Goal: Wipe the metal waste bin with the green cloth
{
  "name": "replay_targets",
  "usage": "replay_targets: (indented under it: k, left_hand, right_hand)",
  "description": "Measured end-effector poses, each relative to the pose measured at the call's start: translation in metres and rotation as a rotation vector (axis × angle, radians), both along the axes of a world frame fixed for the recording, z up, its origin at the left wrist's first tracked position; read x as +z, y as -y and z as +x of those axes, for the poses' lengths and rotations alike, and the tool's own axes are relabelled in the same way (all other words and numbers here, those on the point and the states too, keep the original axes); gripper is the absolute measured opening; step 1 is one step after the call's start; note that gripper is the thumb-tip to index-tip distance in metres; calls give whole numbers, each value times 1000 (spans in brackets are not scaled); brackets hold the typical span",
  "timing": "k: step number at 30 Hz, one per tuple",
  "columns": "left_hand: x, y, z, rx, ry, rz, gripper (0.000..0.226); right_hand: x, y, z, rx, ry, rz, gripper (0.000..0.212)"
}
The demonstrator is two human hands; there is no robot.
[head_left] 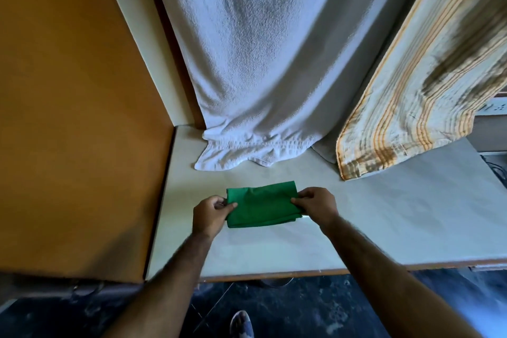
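Green cloth [260,204] folded into a neat rectangle, lying flat on the pale table [384,214], just in front of a hanging white towel [247,63] and a striped cloth [411,90]. Left hand [211,212] pinching the left edge, right hand [315,204] pinching the right edge. Looks like prep only, no wiping yet. No metal bin anywhere in view, so probably next: lift the cloth, go find the bin.

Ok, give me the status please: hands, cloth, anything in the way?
Left hand and right hand each pinch an end of the folded cloth on the table. Bin not in view. Nothing in the way.
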State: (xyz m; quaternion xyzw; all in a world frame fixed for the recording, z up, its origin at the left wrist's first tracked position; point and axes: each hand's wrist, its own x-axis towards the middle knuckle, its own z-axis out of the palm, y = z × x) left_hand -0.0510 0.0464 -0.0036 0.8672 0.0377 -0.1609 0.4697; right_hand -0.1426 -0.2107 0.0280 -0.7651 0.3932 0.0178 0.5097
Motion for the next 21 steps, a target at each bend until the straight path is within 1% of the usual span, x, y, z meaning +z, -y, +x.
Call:
replay_targets:
  k: [3,6,10,13,15,17,19,21]
  left_hand:
    - [-20,5,8,-31,17,68,25]
    - [-32,11,13,-30,3,119,25]
    - [-45,20,11,-2,33,235,21]
    - [-48,23,12,-8,49,284,23]
    - [-43,22,11,-46,15,376,26]
    - [-34,22,9,-138,43,502,28]
    - [-22,26,14,-219,197,573,28]
    - [-9,30,19,-314,397,587,35]
  right_hand:
    - [-20,-2,10,16,-53,-85,10]
    - [-34,-1,16,16,-84,-116,10]
    - [-57,-2,18,115,-146,-197,6]
    - [-65,-3,19,129,-174,-232,5]
    - [-61,-1,23,193,-238,-289,14]
    - [-52,-2,25,333,-308,-427,32]
    - [-37,0,31,454,-277,-621,49]
    - [-15,4,38,570,-185,-773,62]
